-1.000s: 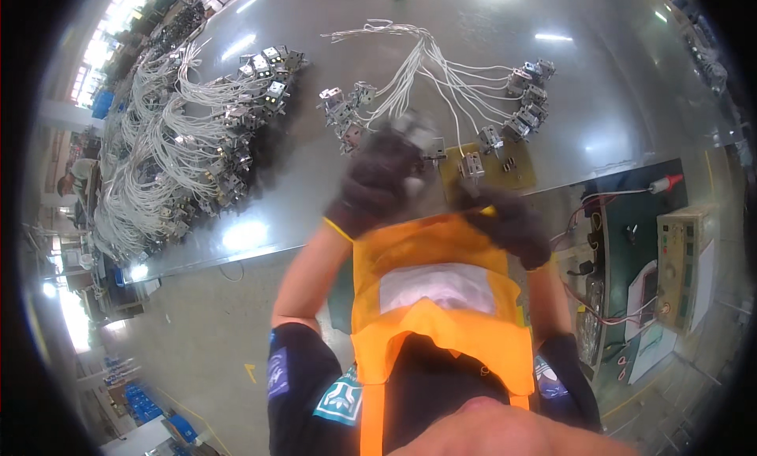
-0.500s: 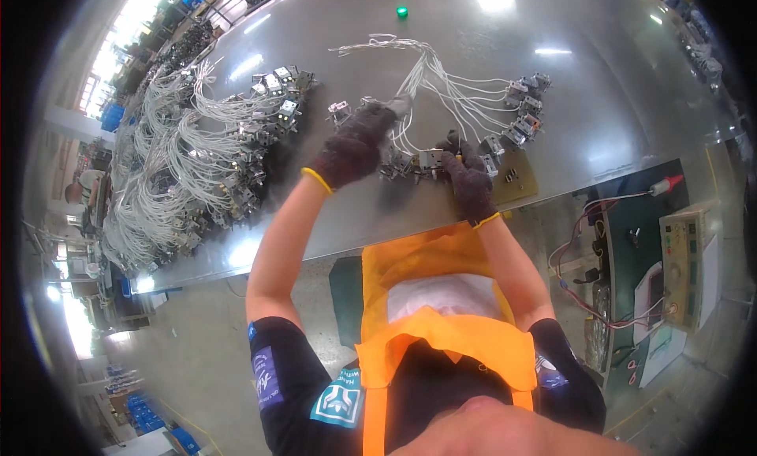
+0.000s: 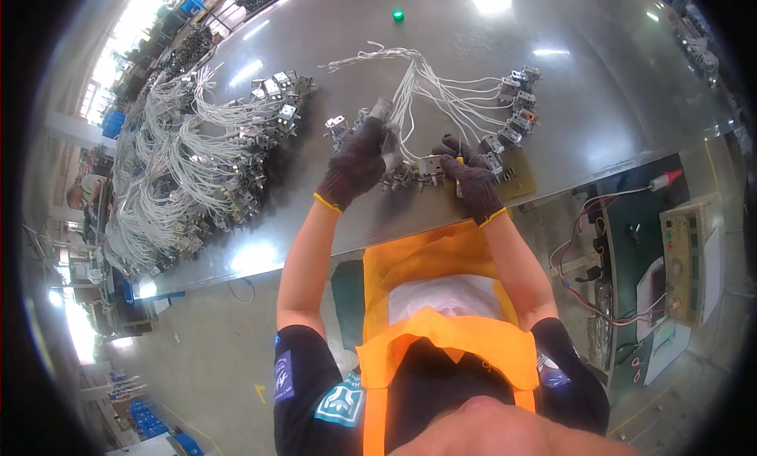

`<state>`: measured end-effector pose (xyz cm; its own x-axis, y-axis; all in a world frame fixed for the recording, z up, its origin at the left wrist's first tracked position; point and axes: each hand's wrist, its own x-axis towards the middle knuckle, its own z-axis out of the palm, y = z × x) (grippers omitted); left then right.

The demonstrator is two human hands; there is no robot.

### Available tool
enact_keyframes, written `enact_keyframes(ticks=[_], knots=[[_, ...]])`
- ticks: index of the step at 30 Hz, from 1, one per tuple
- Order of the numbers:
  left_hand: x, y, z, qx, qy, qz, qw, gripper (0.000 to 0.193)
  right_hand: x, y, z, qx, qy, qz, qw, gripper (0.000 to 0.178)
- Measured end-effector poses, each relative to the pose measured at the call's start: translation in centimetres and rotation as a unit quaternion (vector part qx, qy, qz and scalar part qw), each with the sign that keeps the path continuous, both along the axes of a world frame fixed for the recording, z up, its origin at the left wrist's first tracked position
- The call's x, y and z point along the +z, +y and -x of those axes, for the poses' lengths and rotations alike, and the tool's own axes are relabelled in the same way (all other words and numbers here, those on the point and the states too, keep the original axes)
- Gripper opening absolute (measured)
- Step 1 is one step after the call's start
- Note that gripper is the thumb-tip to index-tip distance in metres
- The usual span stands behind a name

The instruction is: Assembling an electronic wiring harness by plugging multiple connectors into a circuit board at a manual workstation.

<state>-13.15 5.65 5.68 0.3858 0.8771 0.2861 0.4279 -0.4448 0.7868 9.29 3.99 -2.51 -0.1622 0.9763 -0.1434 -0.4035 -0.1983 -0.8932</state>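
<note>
My left hand (image 3: 356,163), in a dark glove with grey fingertips and a yellow cuff, is beside a bundle of white cables (image 3: 408,101). Its fingers are apart, one pointing away from me; nothing held shows there. Small metal units (image 3: 431,167) at the cable ends form an arc across the table. My right hand (image 3: 477,186), gloved alike, is closed round a slim tool with a yellow part (image 3: 460,163), its kind partly hidden. The right fingertips are next to one metal unit at the near side of the arc.
A big heap of similar cabled units (image 3: 189,164) covers the table's left. A brownish plate (image 3: 516,180) with small pieces lies right of my right hand. A green light (image 3: 398,15) sits at the far side. Beyond the table's near right edge stands a control box (image 3: 686,255).
My left hand has drawn back a little toward me, its fingertips moving left and away from the cables. My right hand stays near the same unit. The cable bundle has shifted slightly left.
</note>
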Motion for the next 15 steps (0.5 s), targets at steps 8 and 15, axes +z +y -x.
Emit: enact_keyframes(ticks=[8, 15], knots=[[-6.2, -1.9, -12.9, 0.133, -0.147, -0.038, 0.979, 0.065, -0.1, 0.0, 0.7, 0.019, 0.204, 0.16, 0.966, 0.041], [-8.2, -3.2, -12.3, 0.167, -0.35, 0.067, 0.92, 0.056, -2.4, 0.9, -3.1, -0.026, -0.02, -0.017, 0.999, 0.045]])
